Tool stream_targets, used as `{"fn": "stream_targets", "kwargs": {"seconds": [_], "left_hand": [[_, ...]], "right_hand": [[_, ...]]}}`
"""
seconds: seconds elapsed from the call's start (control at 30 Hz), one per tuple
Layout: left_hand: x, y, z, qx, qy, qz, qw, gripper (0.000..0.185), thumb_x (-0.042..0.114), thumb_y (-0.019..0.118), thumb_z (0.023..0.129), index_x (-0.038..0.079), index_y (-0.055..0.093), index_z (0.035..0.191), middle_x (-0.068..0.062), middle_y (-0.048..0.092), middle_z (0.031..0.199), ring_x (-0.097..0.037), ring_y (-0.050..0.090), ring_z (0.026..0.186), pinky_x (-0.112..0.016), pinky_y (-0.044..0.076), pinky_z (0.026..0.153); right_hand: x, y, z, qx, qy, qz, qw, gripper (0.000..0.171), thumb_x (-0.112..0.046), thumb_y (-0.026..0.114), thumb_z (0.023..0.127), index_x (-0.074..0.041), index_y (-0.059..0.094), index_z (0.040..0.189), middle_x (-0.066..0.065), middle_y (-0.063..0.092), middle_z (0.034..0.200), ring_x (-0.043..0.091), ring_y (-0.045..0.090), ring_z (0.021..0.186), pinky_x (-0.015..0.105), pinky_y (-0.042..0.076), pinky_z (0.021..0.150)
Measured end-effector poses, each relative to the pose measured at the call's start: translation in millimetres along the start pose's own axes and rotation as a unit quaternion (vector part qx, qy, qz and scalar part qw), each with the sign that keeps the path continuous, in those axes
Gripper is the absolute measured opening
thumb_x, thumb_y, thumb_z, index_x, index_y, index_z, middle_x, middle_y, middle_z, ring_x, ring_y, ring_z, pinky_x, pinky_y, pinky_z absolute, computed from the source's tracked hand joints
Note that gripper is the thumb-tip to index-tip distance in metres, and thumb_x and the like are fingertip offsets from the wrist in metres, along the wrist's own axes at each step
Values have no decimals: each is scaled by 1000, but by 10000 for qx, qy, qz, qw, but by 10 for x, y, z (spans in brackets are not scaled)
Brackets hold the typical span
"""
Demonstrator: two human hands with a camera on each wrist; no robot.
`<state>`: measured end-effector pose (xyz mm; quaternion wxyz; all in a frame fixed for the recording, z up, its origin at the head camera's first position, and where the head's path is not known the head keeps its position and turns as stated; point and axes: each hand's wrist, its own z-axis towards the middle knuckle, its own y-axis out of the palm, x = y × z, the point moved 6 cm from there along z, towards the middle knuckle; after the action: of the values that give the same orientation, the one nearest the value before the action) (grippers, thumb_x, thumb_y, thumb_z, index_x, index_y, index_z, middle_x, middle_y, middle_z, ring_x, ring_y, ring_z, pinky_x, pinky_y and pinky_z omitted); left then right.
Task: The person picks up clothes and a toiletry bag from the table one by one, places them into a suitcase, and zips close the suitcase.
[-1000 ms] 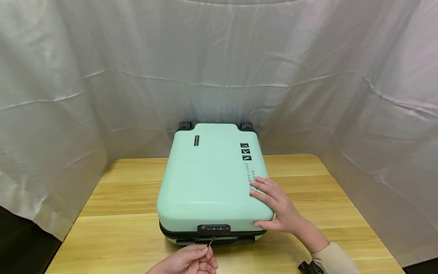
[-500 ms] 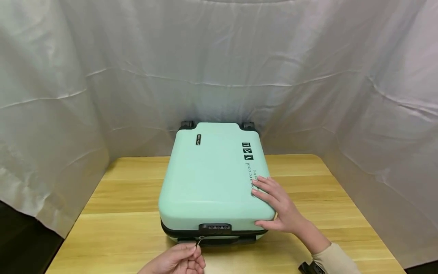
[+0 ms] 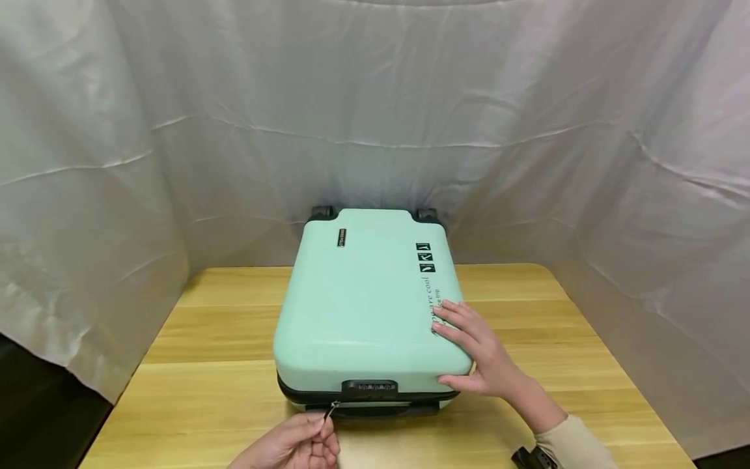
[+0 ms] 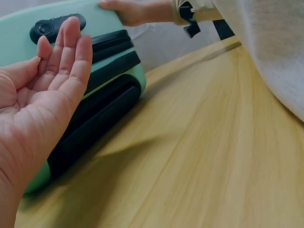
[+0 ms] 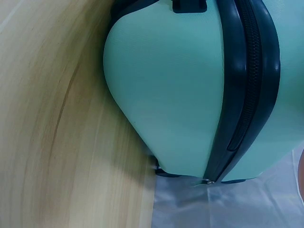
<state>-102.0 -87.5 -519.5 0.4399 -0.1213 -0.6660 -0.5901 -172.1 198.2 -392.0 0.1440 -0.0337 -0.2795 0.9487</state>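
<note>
A mint-green hard-shell suitcase (image 3: 369, 293) lies flat, its black combination lock (image 3: 370, 389) facing the front edge of the table. Just below and left of that lock, my left hand (image 3: 293, 443) pinches a small metal zipper pull (image 3: 331, 409) between thumb and forefinger. In the left wrist view the same hand (image 4: 52, 90) shows its palm, and the pull is mostly hidden by the fingers. My right hand (image 3: 483, 355) rests with spread fingers on the suitcase's front right corner. The black zipper band (image 5: 249, 80) fills the right wrist view's upper right.
The wooden table (image 3: 217, 339) extends on both sides of the suitcase. Grey-white curtains (image 3: 381, 98) surround it at the back and sides. Two black wheels (image 3: 428, 215) sit at the suitcase's far end. A black carry handle (image 3: 381, 411) runs along its front.
My left hand has moved left along the suitcase's front with the zipper pull, from beneath the lock's middle to past its left end. The right hand has stayed on the corner.
</note>
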Motion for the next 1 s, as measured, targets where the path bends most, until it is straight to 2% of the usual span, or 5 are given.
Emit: {"fn": "stream_targets", "kwargs": {"seconds": [0.37,0.67,1.0], "left_hand": [[57,-58,-188,294,43,-67,9995,40,15,19,108,17,58,110,3,68,110,-6,64,102,-19,52,93],[104,-71,-244,56,81,-339,9994,42,14,17,108,16,59,111,3,69,111,-5,65,102,-17,51,93],[187,-149,-417,108,282,-127,9995,39,11,20,108,16,58,108,3,69,109,-4,64,100,-15,51,90]], "right_hand": [[7,-6,-2,20,7,29,10000,71,-55,70,83,5,63,119,25,58,131,37,46,133,45,25,121],[5,-7,3,53,-34,-21,10000,70,-55,70,83,5,64,118,25,58,131,38,47,132,45,26,120],[8,-2,-10,34,-8,-57,10000,71,-56,70,83,5,63,120,24,58,131,38,47,133,47,26,120]]}}
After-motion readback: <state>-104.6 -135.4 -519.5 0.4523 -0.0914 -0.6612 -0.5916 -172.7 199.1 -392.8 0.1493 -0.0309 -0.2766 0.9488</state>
